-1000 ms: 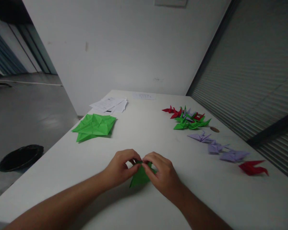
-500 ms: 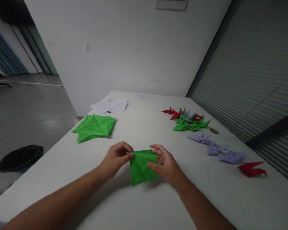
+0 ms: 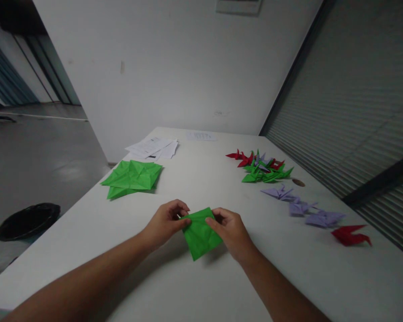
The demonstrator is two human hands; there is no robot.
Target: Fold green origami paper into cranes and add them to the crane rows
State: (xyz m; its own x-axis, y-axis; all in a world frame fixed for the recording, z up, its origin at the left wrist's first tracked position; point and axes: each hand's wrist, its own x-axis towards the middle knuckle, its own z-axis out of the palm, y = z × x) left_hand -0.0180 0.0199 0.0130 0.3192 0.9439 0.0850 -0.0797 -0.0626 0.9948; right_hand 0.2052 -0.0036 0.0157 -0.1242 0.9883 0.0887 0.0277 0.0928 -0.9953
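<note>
A folded square of green origami paper (image 3: 202, 236) is held just above the table, tilted with one corner pointing down toward me. My left hand (image 3: 169, 221) pinches its upper left corner between thumb and fingers. At its upper right edge, my right hand (image 3: 229, 229) grips it, the thumb lying on the front face and the fingers behind. Creases run across the paper. The fingers behind it are partly hidden.
Creased green sheets (image 3: 132, 176) lie at the table's left, near printed papers (image 3: 152, 146). To the right are a pile of folded cranes (image 3: 263, 170), several purple cranes (image 3: 298, 208) and a red one (image 3: 351, 235). A black-lined bin (image 3: 28, 221) stands on the floor at left.
The green paper has turned, so its lower corner has swung right. My right hand's fingers, spread before, have closed on its upper right edge.
</note>
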